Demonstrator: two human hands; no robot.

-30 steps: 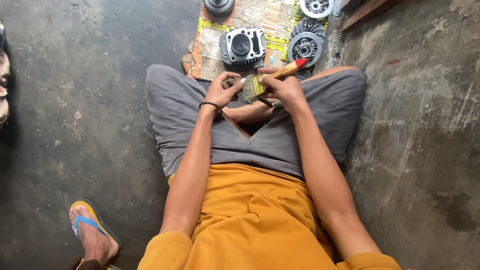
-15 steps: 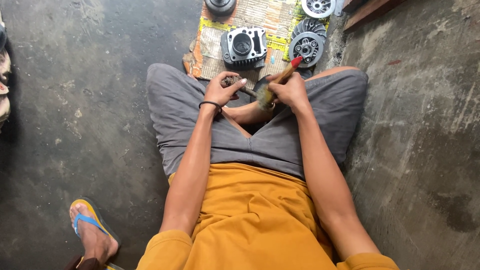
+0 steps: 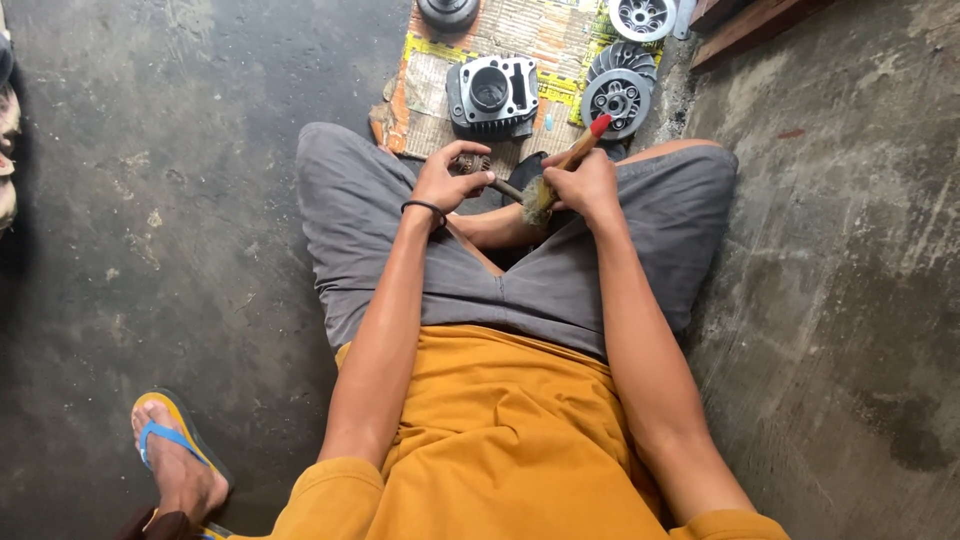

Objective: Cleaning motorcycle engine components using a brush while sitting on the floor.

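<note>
Two hands meet over the person's lap, above crossed legs in grey shorts (image 3: 380,230). The left hand (image 3: 447,183) is closed around a small geared metal shaft (image 3: 478,166), holding it out level so that one end sticks toward the right hand. The right hand (image 3: 585,185) grips a paintbrush (image 3: 560,172) by its wooden, red-tipped handle, bristles pointing down and left against the shaft's free end; that angle lets the bristles reach the part while the handle stays clear of the other hand. Holding the shaft in the air rather than laying it down leaves every side open to the brush.

Just beyond the knees, a sheet of cardboard (image 3: 520,40) lies on the concrete floor (image 3: 180,200), likely to keep the parts off the grit. On it sit a finned engine cylinder (image 3: 492,95), bore facing up, and beside it a round clutch-like disc (image 3: 617,98).

Much is hard to read. The fingers hide most of the shaft, so its full shape cannot be told. Two more round parts at the top edge are cut off by the frame, as is a wooden plank at upper right. At lower left, a foot in a yellow-and-blue sandal (image 3: 175,460) shows; whose it is cannot be told.
</note>
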